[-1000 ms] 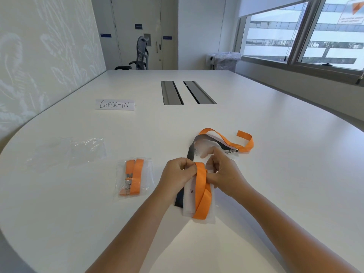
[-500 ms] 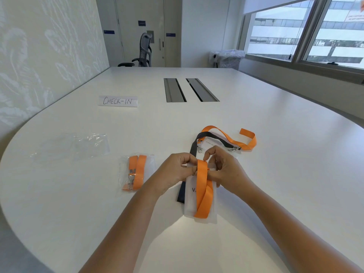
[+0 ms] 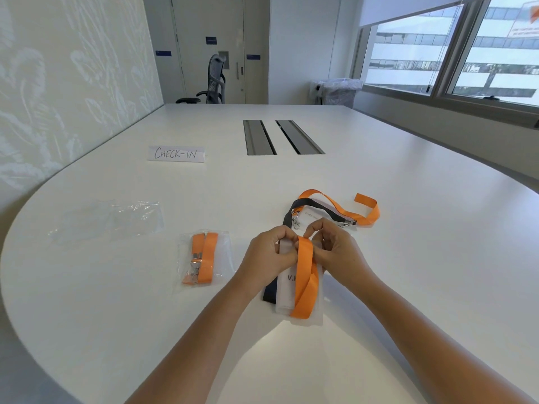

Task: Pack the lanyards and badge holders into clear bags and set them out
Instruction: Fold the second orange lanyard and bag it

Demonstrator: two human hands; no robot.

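My left hand (image 3: 271,253) and my right hand (image 3: 338,252) meet over a folded orange lanyard (image 3: 304,284), both pinching its top end. The lanyard lies on a white badge holder (image 3: 287,293) marked with a "V". A black lanyard (image 3: 315,206) runs from under the holder back to its metal clip. Behind my hands a second orange lanyard (image 3: 361,212) lies loose in a curve. Left of my hands rests a packed clear bag (image 3: 204,258) with a folded orange lanyard inside. Empty clear bags (image 3: 113,221) lie further left.
A paper sign reading "CHECK-IN" (image 3: 176,153) lies at the back left of the white table (image 3: 408,258). Two grey cable hatches (image 3: 280,137) sit in the table's middle. An office chair (image 3: 214,81) stands at the far end.
Both hands keep working the top of the folded orange lanyard; my fingers have closed tighter around its end. Everything else on the table stays where it was.
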